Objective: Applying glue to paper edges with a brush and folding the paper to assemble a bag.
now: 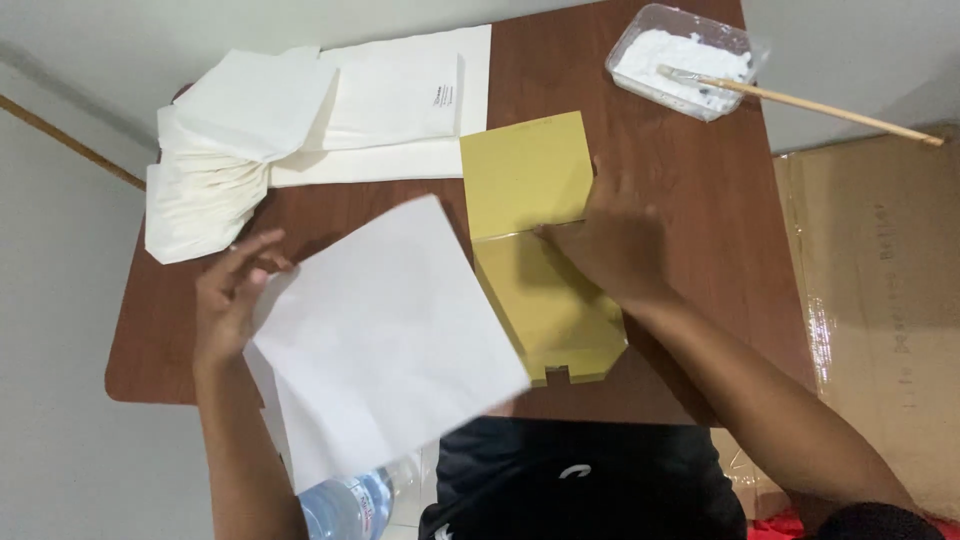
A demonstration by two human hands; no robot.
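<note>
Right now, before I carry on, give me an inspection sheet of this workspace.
Surface: brown wooden table, rounded corners.
Job's things: yellow card folded open, lying flat; white paper sheet lifted at the table's near edge.
Clutter: stack of white folded papers at the far left; large white sheets beside it; clear plastic tray of white paste with a wooden-handled brush resting in it.
Grippers: left hand pinches the white paper sheet's edge; right hand presses on the yellow card's crease.
Cables: nothing seen.
Surroundings: cardboard box to the right, plastic water bottle below the table, pale floor.
</note>
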